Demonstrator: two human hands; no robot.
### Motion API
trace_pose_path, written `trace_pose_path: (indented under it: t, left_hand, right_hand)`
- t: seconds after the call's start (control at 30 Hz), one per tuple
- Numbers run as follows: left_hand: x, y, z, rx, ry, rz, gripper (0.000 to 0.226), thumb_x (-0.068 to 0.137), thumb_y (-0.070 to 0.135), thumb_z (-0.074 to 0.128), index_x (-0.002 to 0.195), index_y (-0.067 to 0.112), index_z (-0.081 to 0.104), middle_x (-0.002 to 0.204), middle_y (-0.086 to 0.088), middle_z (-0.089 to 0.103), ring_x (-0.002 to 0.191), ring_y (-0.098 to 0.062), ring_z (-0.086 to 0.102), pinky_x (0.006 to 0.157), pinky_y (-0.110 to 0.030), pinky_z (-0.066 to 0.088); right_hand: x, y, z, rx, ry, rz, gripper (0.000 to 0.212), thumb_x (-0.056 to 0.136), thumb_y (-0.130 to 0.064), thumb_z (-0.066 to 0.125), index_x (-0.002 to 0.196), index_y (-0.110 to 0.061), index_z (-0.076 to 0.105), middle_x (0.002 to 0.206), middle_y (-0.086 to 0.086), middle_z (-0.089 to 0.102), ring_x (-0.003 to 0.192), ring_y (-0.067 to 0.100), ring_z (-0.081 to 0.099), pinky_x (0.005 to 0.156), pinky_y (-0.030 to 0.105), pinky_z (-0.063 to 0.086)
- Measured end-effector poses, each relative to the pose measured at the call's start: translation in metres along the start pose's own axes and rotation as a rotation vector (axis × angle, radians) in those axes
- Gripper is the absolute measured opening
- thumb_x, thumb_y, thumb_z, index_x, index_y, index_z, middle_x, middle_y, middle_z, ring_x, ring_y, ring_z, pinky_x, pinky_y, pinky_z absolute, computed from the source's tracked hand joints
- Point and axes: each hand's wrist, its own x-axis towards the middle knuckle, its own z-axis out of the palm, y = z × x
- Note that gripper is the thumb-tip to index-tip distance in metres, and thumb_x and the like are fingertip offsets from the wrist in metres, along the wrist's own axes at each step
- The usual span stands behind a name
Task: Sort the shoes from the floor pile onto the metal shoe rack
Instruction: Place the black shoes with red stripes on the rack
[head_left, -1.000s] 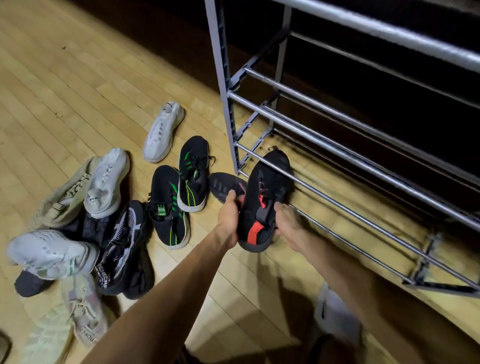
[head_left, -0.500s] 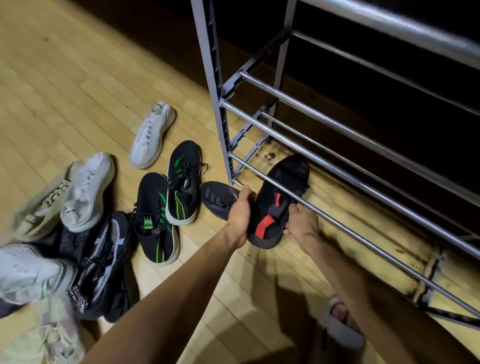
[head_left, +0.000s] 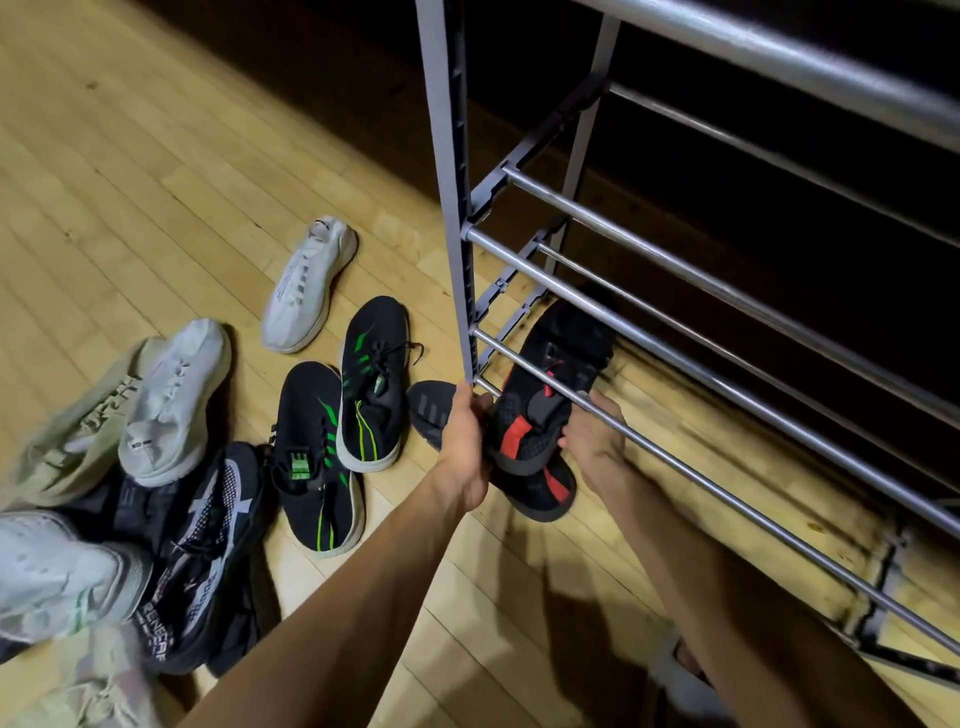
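A black shoe with red accents (head_left: 556, 364) is tilted toe-first under the lowest front bar of the metal shoe rack (head_left: 675, 278). My left hand (head_left: 467, 441) grips its heel from the left, and my right hand (head_left: 592, 441) grips it from the right, just under that bar. Its matching shoe (head_left: 545, 491) lies on the floor beneath the hands, with its dark toe (head_left: 428, 410) showing left of my left hand. The rack's shelves hold no other shoe.
The floor pile lies to the left: a black pair with green stripes (head_left: 311, 457), a white shoe (head_left: 311, 286), another white shoe (head_left: 171, 400), a beige shoe (head_left: 72, 436), a black-and-white shoe (head_left: 208, 545). The rack's grey post (head_left: 441, 156) stands just above my left hand.
The black-and-red shoe has moved forward, its toe now deeper under the rack's lowest front bar. Both hands followed it. The view has shifted closer to the rack.
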Motion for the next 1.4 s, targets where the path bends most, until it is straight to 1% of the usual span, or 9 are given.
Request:
trace_pose_path:
  t: [0.23,0.4,0.5,0.8,0.9,1.0,1.13,1.27,1.4]
  left_hand:
    - [0.005,0.007,0.002,-0.055,-0.013,-0.006,0.05,0.101,0.057,0.023,0.093,0.022,0.058,0.08,0.006,0.062,0.074,-0.008,0.059,0.08,-0.03,0.042]
    - [0.009,0.019,0.004,-0.052,-0.01,0.007,0.053,0.102,0.056,0.02,0.085,0.023,0.059,0.074,0.009,0.065,0.075,-0.008,0.059,0.08,-0.029,0.042]
    - [0.01,0.023,0.005,-0.096,0.001,0.04,0.051,0.1,0.059,0.022,0.097,0.025,0.059,0.079,0.011,0.064,0.077,-0.007,0.059,0.066,-0.027,0.041]
    - [0.022,0.019,0.003,-0.066,-0.015,0.054,0.066,0.099,0.062,0.019,0.141,0.019,0.046,0.096,0.01,0.058,0.08,-0.001,0.055,0.078,-0.025,0.039]
    - [0.022,0.022,0.006,-0.079,-0.031,0.048,0.065,0.098,0.063,0.02,0.14,0.022,0.047,0.107,0.009,0.063,0.081,-0.003,0.057,0.082,-0.028,0.039]
    - [0.022,0.024,0.008,-0.082,-0.027,0.039,0.061,0.097,0.064,0.021,0.13,0.025,0.054,0.092,0.012,0.064,0.081,-0.004,0.061,0.072,-0.027,0.043]
    - [0.025,0.024,0.008,-0.076,-0.003,0.036,0.06,0.096,0.067,0.022,0.122,0.027,0.059,0.092,0.01,0.067,0.083,-0.006,0.063,0.064,-0.027,0.045]
    - [0.029,0.024,0.01,-0.118,0.013,0.038,0.061,0.096,0.067,0.022,0.118,0.025,0.06,0.092,0.007,0.065,0.086,-0.009,0.062,0.08,-0.031,0.044]
    - [0.031,0.025,0.009,-0.139,0.016,0.052,0.064,0.095,0.068,0.023,0.126,0.023,0.057,0.105,0.005,0.064,0.09,-0.011,0.061,0.084,-0.032,0.042]
  right_hand:
    - [0.014,-0.002,0.01,0.042,0.088,0.01,0.009,0.103,-0.017,0.043,0.102,-0.012,0.05,0.069,0.003,0.043,0.051,0.013,0.041,0.035,0.014,0.04]
    - [0.025,-0.007,0.021,0.042,0.094,0.01,0.044,0.104,-0.018,0.043,0.147,-0.009,0.039,0.105,0.012,0.053,0.059,0.011,0.048,0.038,0.014,0.044]
    - [0.03,-0.007,0.025,0.053,0.086,-0.006,0.048,0.104,-0.018,0.044,0.15,-0.009,0.034,0.113,0.012,0.054,0.06,0.01,0.049,0.04,0.014,0.045]
    - [0.037,-0.005,0.023,0.071,0.011,-0.009,0.052,0.104,-0.024,0.046,0.151,-0.011,0.03,0.106,0.008,0.05,0.062,0.007,0.048,0.044,0.014,0.046]
    - [0.038,-0.004,0.023,0.067,0.018,-0.01,0.052,0.103,-0.024,0.046,0.151,-0.01,0.031,0.109,0.007,0.052,0.064,0.006,0.05,0.044,0.014,0.046]
    - [0.038,-0.004,0.021,0.077,0.01,0.003,0.051,0.104,-0.023,0.045,0.151,-0.009,0.031,0.112,0.007,0.054,0.068,0.006,0.052,0.047,0.014,0.049]
    - [0.036,-0.005,0.02,0.085,0.026,0.029,0.049,0.104,-0.019,0.044,0.151,-0.008,0.032,0.091,0.002,0.061,0.068,0.012,0.059,0.059,0.023,0.053]
    - [0.038,-0.006,0.021,0.134,0.026,0.099,0.047,0.103,-0.007,0.041,0.149,-0.007,0.035,0.092,0.003,0.06,0.079,0.021,0.062,0.081,0.035,0.054]
    - [0.035,-0.006,0.019,0.096,-0.003,0.099,0.045,0.101,-0.005,0.042,0.147,-0.004,0.038,0.102,0.015,0.062,0.09,0.027,0.064,0.081,0.034,0.056]
